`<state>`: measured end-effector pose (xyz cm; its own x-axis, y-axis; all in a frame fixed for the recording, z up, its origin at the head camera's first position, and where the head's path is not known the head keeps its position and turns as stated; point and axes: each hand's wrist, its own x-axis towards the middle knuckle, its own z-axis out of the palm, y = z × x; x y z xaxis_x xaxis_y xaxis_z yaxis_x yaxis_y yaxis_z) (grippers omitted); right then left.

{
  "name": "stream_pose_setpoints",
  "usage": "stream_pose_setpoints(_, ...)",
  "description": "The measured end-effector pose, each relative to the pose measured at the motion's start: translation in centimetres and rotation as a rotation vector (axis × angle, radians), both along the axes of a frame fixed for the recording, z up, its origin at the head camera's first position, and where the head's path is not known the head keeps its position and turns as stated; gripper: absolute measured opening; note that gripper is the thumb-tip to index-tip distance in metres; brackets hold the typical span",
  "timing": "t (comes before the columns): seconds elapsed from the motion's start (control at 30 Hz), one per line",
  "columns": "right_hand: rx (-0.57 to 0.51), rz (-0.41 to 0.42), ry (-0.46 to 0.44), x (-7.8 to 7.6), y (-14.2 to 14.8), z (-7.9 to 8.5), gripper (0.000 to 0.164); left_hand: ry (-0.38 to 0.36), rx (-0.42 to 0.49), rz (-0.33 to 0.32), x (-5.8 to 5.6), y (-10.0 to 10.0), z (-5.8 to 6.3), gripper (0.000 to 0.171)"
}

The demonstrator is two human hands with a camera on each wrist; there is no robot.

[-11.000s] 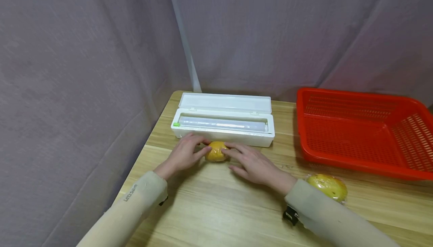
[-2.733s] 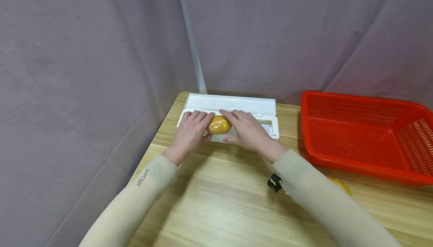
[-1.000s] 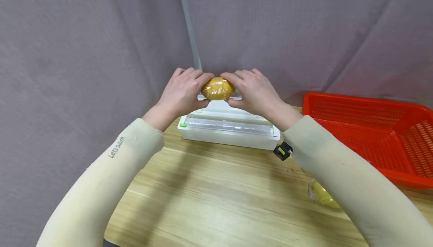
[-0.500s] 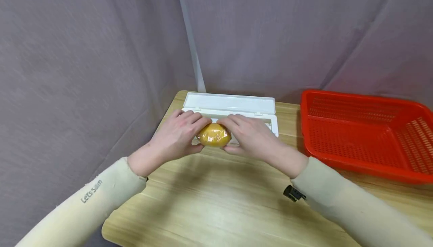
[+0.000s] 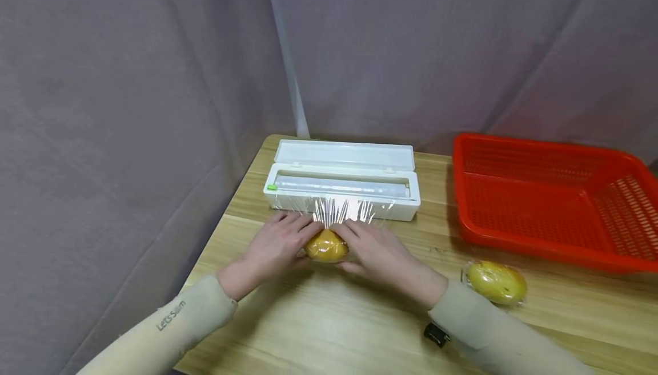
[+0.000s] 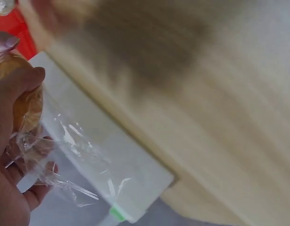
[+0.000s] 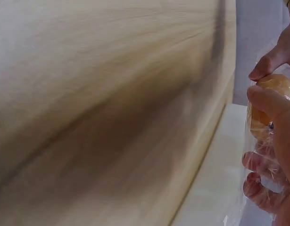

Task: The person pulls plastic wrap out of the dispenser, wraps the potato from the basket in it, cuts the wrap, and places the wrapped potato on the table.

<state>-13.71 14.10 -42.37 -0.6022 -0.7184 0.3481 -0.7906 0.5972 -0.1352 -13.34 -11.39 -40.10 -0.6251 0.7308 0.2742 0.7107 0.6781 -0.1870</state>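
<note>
A yellow-orange mango [image 5: 327, 246] in glossy cling film [image 5: 339, 209] is held between both hands in front of the white cling film box [image 5: 408, 210]. My left hand [image 5: 277, 242] grips its left side and my right hand [image 5: 377, 252] its right side. Gathered film fans out from the far side of the mango toward the box. In the left wrist view, loose film [image 6: 71, 141] bunches around the fingers, and the left thumb lies across the mango [image 6: 29, 110]. The right thumb presses the mango [image 7: 260, 117] in the right wrist view, film wrapped over the other fingers.
The box lid [image 5: 344, 155] stands open at the back, with the clear film roll [image 5: 339, 185] inside. To the right is a red plastic basket [image 5: 465, 221]. A second film-wrapped mango [image 5: 496, 282] lies in front of it, beside my right sleeve. Grey curtains hang behind the table.
From the table the mango was lifted over the box, then raised higher. Since then both hands have lowered it in front of the box, and film now shows stretched out beyond it.
</note>
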Motion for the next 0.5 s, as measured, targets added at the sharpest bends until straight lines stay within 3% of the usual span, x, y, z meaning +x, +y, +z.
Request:
stream_pose_setpoints(0.23,0.008,0.008,-0.034,0.0,0.7,-2.0,0.080,-0.018,-0.001,0.014,-0.4,-0.1,-2.5,0.069)
stream_pose_setpoints(0.5,0.003,0.006,-0.074,-0.5,1.1,-3.4,0.082,0.000,-0.045,0.017,-1.3,0.3,-3.9,0.064)
